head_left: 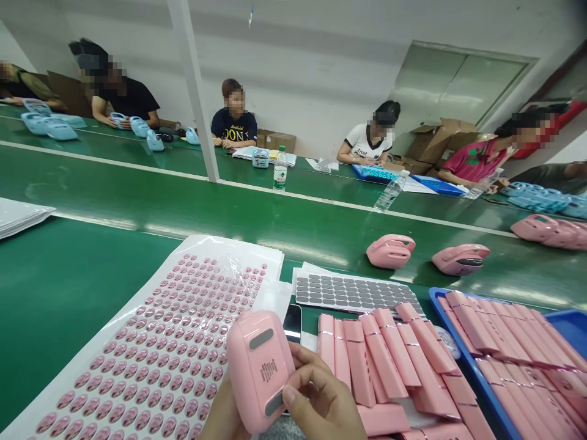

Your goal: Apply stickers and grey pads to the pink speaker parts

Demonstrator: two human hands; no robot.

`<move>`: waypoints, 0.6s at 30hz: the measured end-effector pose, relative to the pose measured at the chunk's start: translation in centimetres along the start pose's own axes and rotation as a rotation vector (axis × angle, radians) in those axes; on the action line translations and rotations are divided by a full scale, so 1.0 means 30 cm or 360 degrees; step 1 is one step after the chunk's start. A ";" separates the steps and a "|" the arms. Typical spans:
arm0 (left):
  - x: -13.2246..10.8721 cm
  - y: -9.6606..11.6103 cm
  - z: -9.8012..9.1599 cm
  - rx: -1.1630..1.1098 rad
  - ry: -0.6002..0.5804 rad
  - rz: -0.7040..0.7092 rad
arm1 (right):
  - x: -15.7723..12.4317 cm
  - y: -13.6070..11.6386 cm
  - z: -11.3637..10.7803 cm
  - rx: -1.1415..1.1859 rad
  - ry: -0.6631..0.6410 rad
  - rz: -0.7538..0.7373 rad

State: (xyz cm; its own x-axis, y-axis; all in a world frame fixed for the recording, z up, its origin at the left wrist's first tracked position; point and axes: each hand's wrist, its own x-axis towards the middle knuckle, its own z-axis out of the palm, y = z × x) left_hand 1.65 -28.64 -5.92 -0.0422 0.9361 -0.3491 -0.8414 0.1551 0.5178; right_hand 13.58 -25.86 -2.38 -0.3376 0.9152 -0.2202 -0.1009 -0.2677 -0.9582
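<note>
A rounded pink plastic device is tilted up in front of me, its flat face with small dark print turned my way. One grey oval pad sits near its upper end and another grey oval pad near its lower end. My left hand is wrapped round the device from the left and below, its fingers mostly hidden. My right hand presses its thumb on the lower pad's right end, fingers bent against the device's side. Behind the device lies a sheet of grey oval pads.
Left lies a large sheet of pink oval stickers. A pile of pink panels is at right, beside a blue tray of more. A phone is partly hidden. Pink handled devices stand on the green belt; several people sit beyond.
</note>
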 end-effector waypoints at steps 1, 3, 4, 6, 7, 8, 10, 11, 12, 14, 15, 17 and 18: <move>0.000 0.000 0.002 -0.0007 0.0006 0.0000 | 0.000 0.001 0.000 -0.0015 0.0000 -0.0012; -0.003 0.005 0.014 -0.0029 0.0045 -0.0003 | -0.001 -0.001 0.000 -0.0040 -0.0002 -0.0024; -0.005 0.009 0.024 -0.0025 0.0074 0.0002 | -0.001 -0.003 0.000 -0.0052 -0.0002 -0.0026; -0.011 0.017 0.043 -0.0019 0.0132 0.0011 | -0.002 -0.007 0.001 -0.0079 0.0003 -0.0023; -0.013 0.020 0.051 -0.0020 0.0161 0.0011 | -0.003 -0.009 0.001 -0.0096 0.0006 -0.0024; -0.015 0.022 0.055 -0.0024 0.0184 0.0009 | -0.004 -0.010 0.001 -0.0113 0.0009 -0.0026; -0.015 0.022 0.055 -0.0011 0.0213 0.0010 | -0.004 -0.012 0.001 -0.0151 0.0008 -0.0042; -0.014 0.020 0.051 0.0009 0.0217 0.0013 | -0.005 -0.012 -0.001 -0.0172 0.0005 -0.0058; -0.013 0.017 0.045 0.0038 0.0215 0.0015 | -0.004 -0.012 -0.002 -0.0197 0.0005 -0.0079; -0.007 0.008 0.029 0.0074 0.0202 0.0036 | -0.003 -0.010 -0.005 -0.0267 0.0014 -0.0147; -0.003 0.003 0.022 0.0089 0.0195 0.0058 | -0.001 -0.008 -0.007 -0.0316 0.0020 -0.0199; 0.004 -0.007 0.008 0.0098 0.0197 0.0115 | 0.003 0.002 -0.008 -0.0433 0.0027 -0.0338; 0.008 -0.012 0.001 0.0100 0.0212 0.0144 | 0.005 0.010 -0.006 -0.0474 0.0030 -0.0415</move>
State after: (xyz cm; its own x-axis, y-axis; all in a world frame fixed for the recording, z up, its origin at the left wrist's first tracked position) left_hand 1.97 -28.46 -6.16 -0.1908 0.8978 -0.3969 -0.7958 0.0952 0.5980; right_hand 13.67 -25.73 -2.74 -0.3192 0.9470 0.0366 0.0962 0.0708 -0.9928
